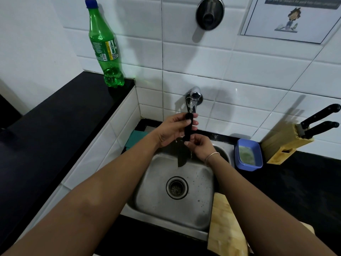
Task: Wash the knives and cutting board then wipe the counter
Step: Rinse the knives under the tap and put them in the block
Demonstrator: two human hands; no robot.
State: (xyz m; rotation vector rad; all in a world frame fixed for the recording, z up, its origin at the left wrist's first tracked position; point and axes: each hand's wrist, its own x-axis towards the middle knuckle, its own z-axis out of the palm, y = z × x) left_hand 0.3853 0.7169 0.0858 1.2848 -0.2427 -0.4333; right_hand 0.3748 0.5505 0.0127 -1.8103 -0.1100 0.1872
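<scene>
A black-handled knife (pixel 182 157) hangs blade down over the steel sink (pixel 156 206), right under the wall tap (pixel 194 97), from which water runs. My left hand (pixel 171 130) grips the upper part of the handle. My right hand (pixel 199 146) pinches the handle's lower end, just above the dark blade. A wooden cutting board (pixel 225 231) lies at the sink's right front edge, partly under my right forearm. A wooden knife block (pixel 287 143) on the right counter holds two more black-handled knives (pixel 321 119).
A blue tub (pixel 248 156) of soapy green liquid stands beside the sink's right rim. A teal cloth (pixel 135 138) lies at the sink's back left. A green soda bottle (pixel 106 47) stands on the raised black ledge (pixel 55 126) at left. White tiles back the sink.
</scene>
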